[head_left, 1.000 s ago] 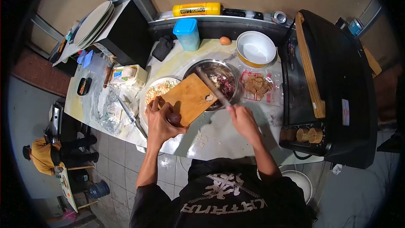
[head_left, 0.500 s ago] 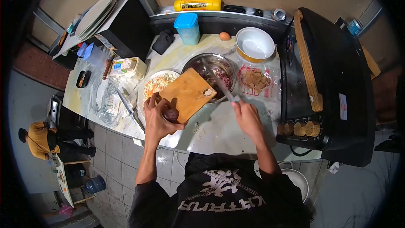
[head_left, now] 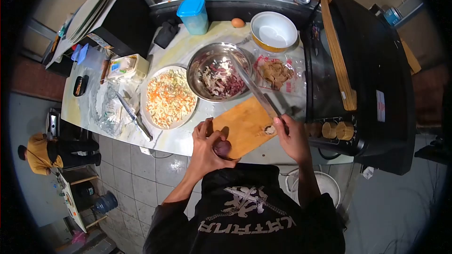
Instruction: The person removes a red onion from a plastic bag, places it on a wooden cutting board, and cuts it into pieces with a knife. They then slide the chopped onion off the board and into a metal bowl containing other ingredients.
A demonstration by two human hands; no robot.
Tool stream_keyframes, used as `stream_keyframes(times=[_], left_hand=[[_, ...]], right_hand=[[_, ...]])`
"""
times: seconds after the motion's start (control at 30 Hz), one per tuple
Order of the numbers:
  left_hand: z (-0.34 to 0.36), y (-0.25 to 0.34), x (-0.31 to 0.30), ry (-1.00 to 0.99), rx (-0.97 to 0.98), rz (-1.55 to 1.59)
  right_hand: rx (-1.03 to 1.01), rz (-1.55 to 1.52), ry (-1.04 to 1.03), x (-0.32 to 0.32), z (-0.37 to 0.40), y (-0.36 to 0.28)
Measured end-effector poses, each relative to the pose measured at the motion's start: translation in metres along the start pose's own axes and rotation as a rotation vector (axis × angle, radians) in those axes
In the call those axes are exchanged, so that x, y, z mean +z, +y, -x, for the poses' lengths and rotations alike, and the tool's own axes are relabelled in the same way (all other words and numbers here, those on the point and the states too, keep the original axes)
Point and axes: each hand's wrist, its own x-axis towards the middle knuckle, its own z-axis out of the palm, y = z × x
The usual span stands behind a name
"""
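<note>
My left hand [head_left: 209,146] is closed around a dark purple onion-like piece [head_left: 221,148] and the near left edge of a wooden cutting board [head_left: 242,124]. In my right hand [head_left: 291,137] is the handle of a knife [head_left: 256,89], its blade pointing up and left over the right rim of a steel bowl [head_left: 194,82]. Chopped purple and white pieces [head_left: 223,80] lie in that bowl. A white plate [head_left: 143,108] of shredded orange and pale vegetables stands left of the board. Another knife [head_left: 132,114] rests on a plastic bag at the left.
A white-and-yellow bowl [head_left: 274,30], an egg [head_left: 238,22] and a blue-lidded container [head_left: 193,16] stand at the back. Brown slices [head_left: 276,74] lie on plastic beside a black oven [head_left: 367,80]. A person [head_left: 42,153] stands at far left.
The board has moved from over the steel bowl toward me and right, with the purple piece still in my left hand. My right hand and its knife have come nearer too, uncovering the bowl's contents.
</note>
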Motion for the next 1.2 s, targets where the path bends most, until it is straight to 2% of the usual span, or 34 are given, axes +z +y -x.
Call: stream_keyframes(times=[0.1,0.3,0.5,0.77,0.9,0.97,1.03,1.1,1.2], left_hand=[[0.003,0.010,0.012,-0.066,0.063,0.020],[-0.012,-0.015,0.049,-0.183,0.147,0.017],[-0.037,-0.050,0.078,-0.173,0.349,-0.041],[-0.054,-0.067,0.093,-0.107,0.409,-0.017],[-0.044,-0.052,0.080,-0.024,0.339,-0.045],[-0.038,-0.058,0.076,-0.086,0.222,0.018],[-0.029,-0.046,0.069,-0.065,0.159,-0.085],[-0.022,-0.042,0.072,-0.139,0.013,-0.120],[-0.022,-0.035,0.078,-0.061,0.001,0.000]], right_hand=[[0.053,-0.036,0.022,-0.007,0.019,0.011],[0.169,-0.085,0.051,-0.005,0.042,0.020],[0.322,-0.055,0.118,0.015,0.063,0.034],[0.323,-0.041,0.095,0.033,0.089,0.044],[0.244,-0.082,0.001,0.031,0.090,0.059],[0.216,-0.058,-0.032,0.028,0.084,0.068],[0.140,-0.068,-0.055,0.026,0.078,0.073],[0.158,-0.022,-0.138,0.024,0.071,0.081],[0.103,-0.046,-0.164,0.026,0.060,0.094]])
